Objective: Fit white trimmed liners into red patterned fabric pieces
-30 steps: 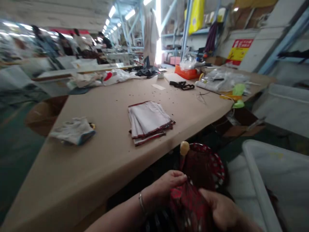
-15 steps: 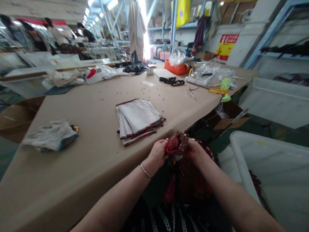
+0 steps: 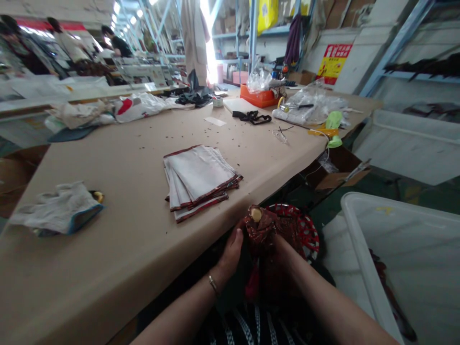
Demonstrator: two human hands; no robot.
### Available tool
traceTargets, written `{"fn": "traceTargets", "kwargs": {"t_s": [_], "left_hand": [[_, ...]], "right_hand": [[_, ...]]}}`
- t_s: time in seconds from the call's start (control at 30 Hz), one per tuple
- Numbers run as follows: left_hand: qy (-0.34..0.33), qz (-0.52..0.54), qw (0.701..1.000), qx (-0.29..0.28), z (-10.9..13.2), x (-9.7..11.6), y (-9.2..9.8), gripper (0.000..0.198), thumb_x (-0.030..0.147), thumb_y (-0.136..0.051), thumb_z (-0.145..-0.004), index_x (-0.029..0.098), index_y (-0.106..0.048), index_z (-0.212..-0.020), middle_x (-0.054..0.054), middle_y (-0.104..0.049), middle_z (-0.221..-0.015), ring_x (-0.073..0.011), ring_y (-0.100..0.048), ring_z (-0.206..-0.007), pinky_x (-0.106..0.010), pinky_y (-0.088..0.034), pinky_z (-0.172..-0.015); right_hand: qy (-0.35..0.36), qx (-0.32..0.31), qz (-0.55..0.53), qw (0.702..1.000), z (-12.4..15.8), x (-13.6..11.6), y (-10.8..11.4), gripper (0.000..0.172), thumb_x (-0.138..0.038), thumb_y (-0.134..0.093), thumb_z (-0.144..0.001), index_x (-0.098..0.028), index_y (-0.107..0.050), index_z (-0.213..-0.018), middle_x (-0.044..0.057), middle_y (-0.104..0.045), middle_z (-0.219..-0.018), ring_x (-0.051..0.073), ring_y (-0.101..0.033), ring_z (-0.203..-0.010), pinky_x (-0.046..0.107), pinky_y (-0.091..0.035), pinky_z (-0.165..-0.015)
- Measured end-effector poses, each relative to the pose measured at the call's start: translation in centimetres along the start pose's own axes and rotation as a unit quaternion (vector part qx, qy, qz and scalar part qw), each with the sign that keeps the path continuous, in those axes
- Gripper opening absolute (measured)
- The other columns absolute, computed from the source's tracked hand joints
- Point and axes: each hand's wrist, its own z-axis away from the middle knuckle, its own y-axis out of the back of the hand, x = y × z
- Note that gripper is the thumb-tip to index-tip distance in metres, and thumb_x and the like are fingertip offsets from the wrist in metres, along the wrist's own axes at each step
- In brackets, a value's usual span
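Observation:
Both my hands grip a bunched dark red patterned cloth (image 3: 264, 230) just below the table's near edge. A pale rounded wooden tip (image 3: 256, 214) pokes out through the top of the cloth. My left hand (image 3: 232, 249), with a thin bracelet at the wrist, is closed on the cloth's left side. My right hand (image 3: 283, 251) is wrapped round its right side. Behind the cloth sits a red perforated basket (image 3: 307, 230). On the brown table (image 3: 136, 230) ahead lies a stack of folded white pieces with red edges (image 3: 199, 179).
A pair of white work gloves (image 3: 57, 211) lies at the table's left. Black straps (image 3: 251, 116), an orange tray (image 3: 260, 98), plastic bags (image 3: 312, 105) and green clips (image 3: 334, 124) sit farther back. A large white bin (image 3: 402, 249) stands at my right. People work at far tables.
The hands rose with the cloth and then sank a little below the table edge. The wooden tip, hidden half a second ago, now pokes through the cloth. The view swung right.

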Motion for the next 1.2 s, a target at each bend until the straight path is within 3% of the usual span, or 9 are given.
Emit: {"fn": "traceTargets", "kwargs": {"t_s": [0.13, 0.23, 0.37, 0.5, 0.67, 0.83, 1.03, 1.13, 1.2], "left_hand": [[-0.134, -0.048, 0.990, 0.010, -0.4, 4.7, -0.5, 0.041, 0.041, -0.065, -0.078, 0.019, -0.065, -0.113, -0.006, -0.069, -0.110, -0.0200, -0.061, -0.102, -0.030, -0.046, -0.094], [-0.161, -0.036, 0.984, 0.069, -1.6, 8.6, -1.0, 0.018, 0.035, -0.067, -0.077, 0.017, -0.068, -0.080, 0.001, -0.066, -0.072, -0.0114, -0.058, -0.067, -0.021, -0.048, -0.066], [-0.135, 0.118, 0.971, 0.156, -2.9, 11.7, -0.8, 0.028, 0.042, -0.068, -0.075, 0.017, -0.058, -0.068, 0.004, -0.059, -0.063, -0.0073, -0.050, -0.055, -0.018, -0.042, -0.054], [-0.039, 0.154, 0.970, 0.184, -1.4, 9.0, 0.1, 0.033, 0.044, -0.072, -0.071, 0.016, -0.055, -0.067, 0.004, -0.057, -0.061, -0.0074, -0.051, -0.055, -0.018, -0.042, -0.054], [-0.004, 0.095, 0.990, 0.104, 1.9, 3.7, 0.4, 0.034, 0.046, -0.069, -0.075, 0.018, -0.063, -0.093, -0.001, -0.069, -0.085, -0.0133, -0.062, -0.079, -0.024, -0.049, -0.076], [0.009, 0.041, 0.998, 0.043, 1.2, 3.7, 1.2, 0.040, 0.033, -0.079, -0.061, 0.016, -0.068, -0.095, -0.005, -0.073, -0.093, -0.0209, -0.065, -0.089, -0.033, -0.050, -0.085], [-0.079, -0.075, 0.994, 0.012, -0.5, 10.0, 3.4, 0.024, 0.032, -0.075, -0.067, 0.015, -0.073, -0.085, -0.001, -0.073, -0.079, -0.0191, -0.065, -0.080, -0.031, -0.053, -0.079], [-0.137, -0.113, 0.984, -0.015, -0.6, 15.1, 3.0, 0.022, 0.031, -0.077, -0.067, 0.015, -0.073, -0.082, -0.001, -0.073, -0.080, -0.0176, -0.064, -0.075, -0.030, -0.054, -0.073], [-0.172, -0.087, 0.981, 0.003, -0.8, 18.6, 2.5, 0.023, 0.034, -0.076, -0.068, 0.016, -0.071, -0.081, -0.001, -0.072, -0.078, -0.0151, -0.062, -0.068, -0.029, -0.053, -0.065]], "right_hand": [[-0.010, -0.043, -0.027, 0.999, 1.1, -1.5, -1.7, 0.022, -0.029, -0.051, -0.087, -0.016, -0.068, -0.088, 0.005, -0.072, -0.073, 0.020, -0.070, -0.080, 0.032, -0.056, -0.076], [0.007, -0.063, -0.055, 0.997, 2.0, -3.3, -3.2, 0.021, -0.024, -0.049, -0.087, -0.015, -0.068, -0.087, 0.006, -0.073, -0.076, 0.019, -0.070, -0.082, 0.032, -0.055, -0.080], [0.052, -0.018, -0.067, 0.996, 2.0, -5.3, -3.4, 0.011, -0.018, -0.055, -0.080, -0.015, -0.066, -0.077, 0.006, -0.074, -0.079, 0.019, -0.070, -0.080, 0.033, -0.055, -0.082], [0.029, 0.034, -0.039, 0.998, 0.5, -3.2, -0.8, 0.017, -0.022, -0.051, -0.084, -0.015, -0.065, -0.077, 0.007, -0.074, -0.075, 0.018, -0.070, -0.074, 0.034, -0.056, -0.078], [0.014, 0.072, 0.043, 0.996, -1.0, 2.3, 2.5, 0.020, -0.032, -0.056, -0.080, -0.015, -0.065, -0.074, 0.008, -0.071, -0.066, 0.022, -0.070, -0.070, 0.038, -0.056, -0.072], [0.085, 0.084, 0.132, 0.984, -0.9, 3.0, 3.0, 0.036, -0.050, -0.059, -0.078, -0.017, -0.068, -0.089, 0.010, -0.073, -0.089, 0.029, -0.066, -0.096, 0.045, -0.050, -0.089], [0.249, 0.007, 0.238, 0.939, 1.4, -3.1, 1.2, 0.063, -0.048, -0.073, -0.069, -0.026, -0.056, -0.125, 0.004, -0.054, -0.136, 0.023, -0.045, -0.129, 0.037, -0.029, -0.113], [0.312, -0.152, 0.297, 0.890, 3.4, -7.4, -2.6, 0.064, -0.043, -0.073, -0.072, -0.026, -0.052, -0.130, 0.004, -0.063, -0.124, 0.022, -0.059, -0.110, 0.037, -0.045, -0.098], [0.356, -0.140, 0.306, 0.872, 5.4, -10.2, -5.8, 0.041, -0.041, -0.071, -0.074, -0.022, -0.064, -0.109, 0.001, -0.071, -0.100, 0.020, -0.065, -0.091, 0.033, -0.051, -0.084]]}}
